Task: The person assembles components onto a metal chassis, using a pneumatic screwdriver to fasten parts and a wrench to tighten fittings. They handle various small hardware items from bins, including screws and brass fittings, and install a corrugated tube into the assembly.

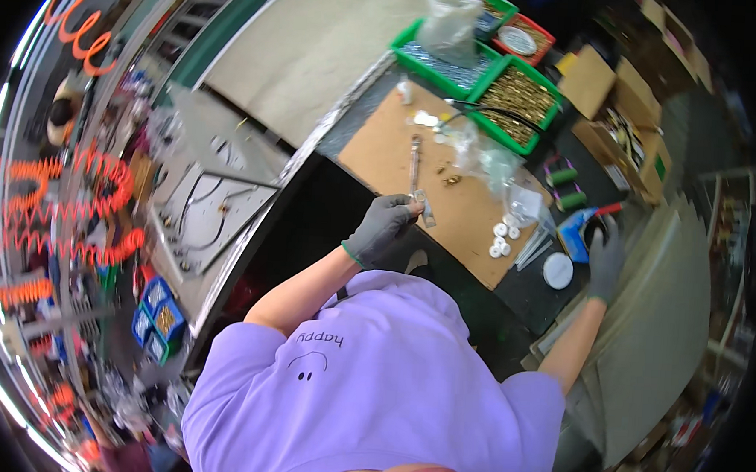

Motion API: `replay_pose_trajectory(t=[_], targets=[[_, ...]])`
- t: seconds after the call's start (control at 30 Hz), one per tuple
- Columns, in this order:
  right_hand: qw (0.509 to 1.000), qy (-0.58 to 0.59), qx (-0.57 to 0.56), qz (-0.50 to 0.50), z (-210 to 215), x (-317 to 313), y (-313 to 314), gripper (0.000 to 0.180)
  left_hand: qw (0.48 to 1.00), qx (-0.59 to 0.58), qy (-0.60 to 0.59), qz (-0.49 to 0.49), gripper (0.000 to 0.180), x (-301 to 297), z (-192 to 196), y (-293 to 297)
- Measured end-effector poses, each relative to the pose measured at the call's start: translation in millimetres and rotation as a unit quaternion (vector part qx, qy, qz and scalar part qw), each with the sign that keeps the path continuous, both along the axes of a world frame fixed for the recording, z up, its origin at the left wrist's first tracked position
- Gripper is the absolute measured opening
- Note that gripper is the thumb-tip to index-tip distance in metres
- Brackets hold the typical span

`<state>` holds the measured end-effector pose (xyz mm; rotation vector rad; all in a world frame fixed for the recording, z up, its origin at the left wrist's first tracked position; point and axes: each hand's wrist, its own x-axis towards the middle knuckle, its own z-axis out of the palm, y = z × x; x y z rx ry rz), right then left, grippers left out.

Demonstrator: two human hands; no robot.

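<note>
My left hand [384, 229], in a grey glove, is closed at the near edge of the brown board [382, 155]. It pinches a small flat metallic piece [427, 209] between thumb and fingertips. Just beyond lies a slim metal rod [414, 163]. My right hand [605, 261], also gloved, is at the right of the bench. Its fingers curl at a blue tool with a red part [574, 233]; the exact grip is partly hidden. Beside that hand are a white round lid [557, 270], several thin metal rods [533, 247] and white round pieces [502, 238].
Green bins of brass fittings [513, 99] and silver screws [442, 67] stand at the back, beside a red bin [525, 39]. Clear plastic bags [493, 161] and green rolls [566, 186] lie nearer. An open cardboard box [621, 120] is right; a white metal panel [212, 219] is left.
</note>
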<state>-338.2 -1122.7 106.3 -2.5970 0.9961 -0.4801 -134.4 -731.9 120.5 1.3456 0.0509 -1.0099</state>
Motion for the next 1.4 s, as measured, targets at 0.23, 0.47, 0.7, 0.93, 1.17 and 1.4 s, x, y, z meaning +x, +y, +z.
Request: replay_pose_trajectory(t=[0.23, 0.47, 0.7, 0.93, 1.17, 1.4], targets=[[0.971, -0.065, 0.155, 0.170, -12.9, 68.5, 151.4, 0.031, 0.991, -0.009, -0.073, 0.115, 0.013, 13.8, 2.9, 80.6], [0.830, -0.057, 0.296, 0.470, 37.8, 194.9, 406.7, 0.019, 0.965, 0.002, -0.096, 0.243, 0.014, 34.3, 17.4, 227.8], [0.743, -0.063, 0.361, 0.560, 44.3, 285.0, 615.0, 0.018, 0.733, 0.268, -0.511, 0.360, 0.012, 65.0, 3.9, 443.3], [0.699, -0.014, 0.361, 0.617, 19.8, 372.1, 772.5, 0.019, 0.546, 0.538, -0.609, 0.204, 0.013, 96.3, 9.4, 632.8], [0.700, -0.027, 0.340, 0.627, -10.8, 489.0, 866.7, 0.022, 0.490, 0.562, -0.659, 0.101, 0.020, 166.0, -7.4, 694.6], [0.726, 0.003, 0.212, 0.655, -53.6, 642.3, 969.0, 0.023, 0.512, 0.530, -0.674, 0.057, 0.029, 232.6, -38.6, 713.0]])
